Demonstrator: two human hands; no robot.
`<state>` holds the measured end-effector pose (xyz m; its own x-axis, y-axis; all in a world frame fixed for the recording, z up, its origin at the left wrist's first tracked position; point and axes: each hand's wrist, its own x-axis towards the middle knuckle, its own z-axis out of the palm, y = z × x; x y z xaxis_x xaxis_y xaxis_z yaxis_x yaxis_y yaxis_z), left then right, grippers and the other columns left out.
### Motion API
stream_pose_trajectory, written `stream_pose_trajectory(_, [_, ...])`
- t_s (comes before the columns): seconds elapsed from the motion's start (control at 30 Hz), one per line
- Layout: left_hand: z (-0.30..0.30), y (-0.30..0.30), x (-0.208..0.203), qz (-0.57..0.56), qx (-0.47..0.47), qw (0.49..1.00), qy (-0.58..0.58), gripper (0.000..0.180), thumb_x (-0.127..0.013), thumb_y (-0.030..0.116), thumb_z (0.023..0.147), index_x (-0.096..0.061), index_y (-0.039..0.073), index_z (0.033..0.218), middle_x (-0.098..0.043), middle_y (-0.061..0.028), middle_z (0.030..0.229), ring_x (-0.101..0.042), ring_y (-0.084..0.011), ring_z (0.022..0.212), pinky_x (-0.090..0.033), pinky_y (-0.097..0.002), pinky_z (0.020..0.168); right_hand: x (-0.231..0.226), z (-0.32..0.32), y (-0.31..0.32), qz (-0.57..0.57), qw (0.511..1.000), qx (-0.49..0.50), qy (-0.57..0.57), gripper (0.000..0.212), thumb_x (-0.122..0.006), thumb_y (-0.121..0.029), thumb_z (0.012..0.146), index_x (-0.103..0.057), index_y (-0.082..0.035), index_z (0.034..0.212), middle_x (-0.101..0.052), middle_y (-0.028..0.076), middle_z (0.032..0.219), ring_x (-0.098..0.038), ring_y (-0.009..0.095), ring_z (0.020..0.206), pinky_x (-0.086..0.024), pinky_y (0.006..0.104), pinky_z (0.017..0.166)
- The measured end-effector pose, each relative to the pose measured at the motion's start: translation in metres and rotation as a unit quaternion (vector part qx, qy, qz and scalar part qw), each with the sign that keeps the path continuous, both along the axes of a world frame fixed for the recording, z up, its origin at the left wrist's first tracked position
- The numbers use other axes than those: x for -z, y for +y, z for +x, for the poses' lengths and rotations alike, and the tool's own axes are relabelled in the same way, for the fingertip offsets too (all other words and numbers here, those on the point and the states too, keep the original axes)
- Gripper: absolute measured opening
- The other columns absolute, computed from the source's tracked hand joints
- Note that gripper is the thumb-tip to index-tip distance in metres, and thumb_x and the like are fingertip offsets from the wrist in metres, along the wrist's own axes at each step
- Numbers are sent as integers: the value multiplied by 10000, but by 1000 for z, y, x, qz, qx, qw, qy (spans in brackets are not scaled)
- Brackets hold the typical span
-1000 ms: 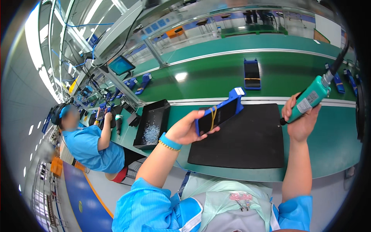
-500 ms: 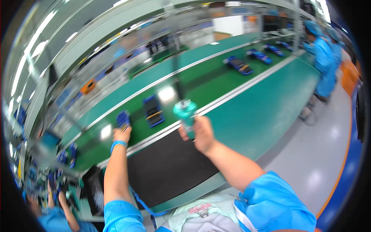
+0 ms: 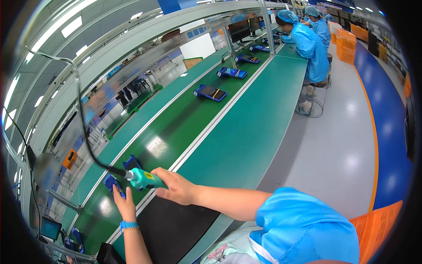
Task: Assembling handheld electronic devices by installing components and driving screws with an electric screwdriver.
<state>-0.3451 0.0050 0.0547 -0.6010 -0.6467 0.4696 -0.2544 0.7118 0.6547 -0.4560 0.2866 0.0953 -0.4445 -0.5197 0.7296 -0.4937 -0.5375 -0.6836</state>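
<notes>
In my right hand (image 3: 178, 187), closed around its body, is a green electric screwdriver (image 3: 147, 179). The tool lies nearly level, its black cable running up from the left end. My left hand (image 3: 125, 206), with a blue band at the wrist, reaches over the green belt (image 3: 156, 145). Its fingers are on the near end of a blue-cased device (image 3: 112, 182), the thumb on the other side. Just behind the screwdriver sits another blue-cased device (image 3: 131, 163), partly hidden by the tool. A black mat (image 3: 176, 224) lies below both hands on the bench.
Several blue-cased devices with dark faces, one of them a banded device (image 3: 211, 92), line the belt farther off. A metal post (image 3: 267, 26) stands near two seated co-workers in blue (image 3: 307, 48). An orange crate (image 3: 378, 229) is at my right. The screwdriver cable (image 3: 83, 119) hangs at the left.
My view has swung to the right. The screwdriver has gone from upright to nearly level and come closer to my left hand. My left hand stays at the blue-cased device.
</notes>
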Motion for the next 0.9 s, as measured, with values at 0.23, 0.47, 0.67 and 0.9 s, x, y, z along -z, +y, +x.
stream_pose_trajectory(0.23, [45,146,-44,168,345,919,94,896,-827,271,805,-328,-24,1487,-445,-116,1435,-475,-247,1312,-414,-424,1077,9,13,-11,26,955,201,215,480,-724,-126,848,-476,18,1232,-551,206,1162,-576,395,1041,-473,475,898])
stream_pose_trajectory(0.47, [50,175,-32,368,331,850,181,513,-722,48,887,-514,17,1355,-612,-49,1176,-592,-151,1095,-495,-324,936,8,30,-9,-45,945,135,294,574,-707,9,738,-527,68,1280,-626,198,1103,-631,360,989,-526,430,875])
stream_pose_trajectory(0.67, [52,180,-38,337,343,862,158,535,-690,-16,902,-502,10,1402,-610,-97,1335,-578,-162,1217,-475,-328,1028,7,41,9,37,987,0,156,821,-701,64,775,-310,62,1497,-596,229,1225,-620,368,1119,-516,412,963])
stream_pose_trajectory(0.9, [91,146,-68,331,378,820,274,469,-614,89,972,-480,22,1416,-587,-187,1364,-544,-375,1297,-498,-493,1038,14,25,-2,-81,984,-12,160,743,-677,-17,851,-304,-2,1494,-609,206,1228,-639,285,1058,-504,395,953])
